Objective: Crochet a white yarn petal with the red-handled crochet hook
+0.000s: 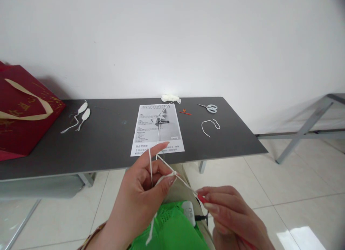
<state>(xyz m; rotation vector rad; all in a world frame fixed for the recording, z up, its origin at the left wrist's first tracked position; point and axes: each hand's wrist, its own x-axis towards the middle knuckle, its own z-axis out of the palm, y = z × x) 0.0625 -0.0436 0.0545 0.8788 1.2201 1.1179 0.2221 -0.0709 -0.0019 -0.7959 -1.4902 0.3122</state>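
Ten bare fingers may be working here, but not all are showing. The left fingers [161, 188] are pinching a short crocheted bit of white yarn [167, 175] tightly between thumb and fingertips, while the index is standing raised with a strand looping over it. The right fingers [225, 199], toward four o'clock, are closing narrowly around one red-handled tool [201, 198]. A taut pale line is stretching between the two hands; where shaft ends and yarn begins is too fine to tell. The worked bit is looking small, matte and knotted, its loose tail hanging toward seven o'clock.

At six o'clock a green mesh-textured cloth [172, 230] is lying; at five, one white plastic device [189, 213] is resting, its black cable plugged in. At twelve, one printed paper sheet [145, 135] is lying flat on the smooth dark desk [113, 135], the strand crossing it to one fluffy skein [169, 98]. Toward one o'clock, one red stick [189, 114], one small orange piece [184, 110], one pair of scissors [211, 108] and one curling yarn offcut [206, 121] are lying. At ten, two leaf-shaped crocheted pieces [85, 114] are trailing tails beside one red bag [29, 133].
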